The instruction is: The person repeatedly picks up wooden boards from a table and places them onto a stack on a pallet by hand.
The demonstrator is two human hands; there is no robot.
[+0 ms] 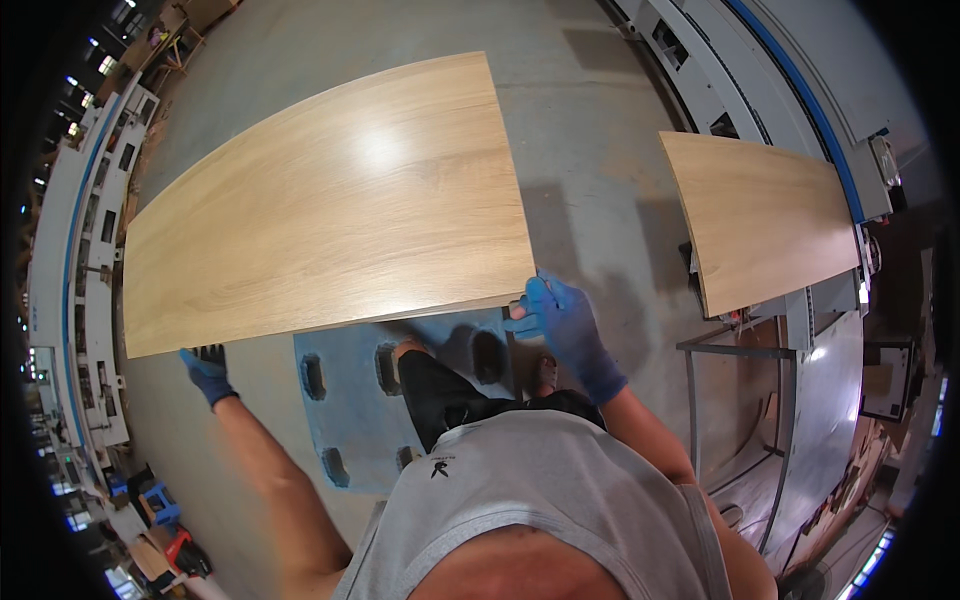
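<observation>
A large wood-grain panel [330, 202] lies flat in front of me, its near edge toward my body. My left hand [209, 373], in a blue work glove, touches that near edge close to the panel's left corner; its fingertips go against or under the edge. At the near right corner is my right hand [559, 319], gloved too, with fingers curled at the corner. Whether it grips the panel or only rests against it is hard to tell. What holds the panel up is mostly hidden beneath it.
A blue slotted plastic pallet [352, 405] lies on the floor by my legs. Right, a second wood-grain panel [765, 225] rests at a long machine [795, 90], above a metal-framed table [825, 420]. Another long machine [97, 277] stands left, near a blue stool [160, 502].
</observation>
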